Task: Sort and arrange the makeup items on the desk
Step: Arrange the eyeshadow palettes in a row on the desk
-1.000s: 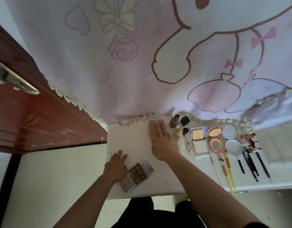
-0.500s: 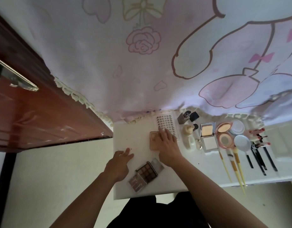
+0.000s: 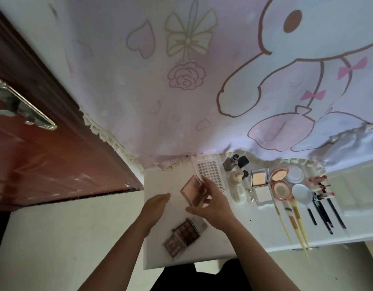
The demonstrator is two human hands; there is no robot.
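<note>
My right hand (image 3: pixel 214 203) grips a pink translucent palette (image 3: pixel 193 190) and holds it tilted above the white desk (image 3: pixel 160 253). To its left my left hand (image 3: pixel 155 208) hovers with straight fingers and holds nothing. An open brown eyeshadow palette (image 3: pixel 184 235) lies near the desk's front edge, just below both hands. A white tray of false lashes (image 3: pixel 208 172) lies at the back, right behind the lifted palette.
Small bottles (image 3: pixel 236 162) stand right of the lash tray. Further right lie open powder compacts (image 3: pixel 260 185), round pink compacts (image 3: pixel 279 183), a white puff (image 3: pixel 301 195), yellow-handled brushes (image 3: pixel 295 223) and black pencils (image 3: pixel 324 211). A brown door (image 3: pixel 44 154) borders the desk's left; a cartoon cloth (image 3: pixel 202 91) hangs behind.
My right hand slid the pink palette off the lash tray toward me, then lifted and tilted it. My left hand rose off the desk and moved toward the palette.
</note>
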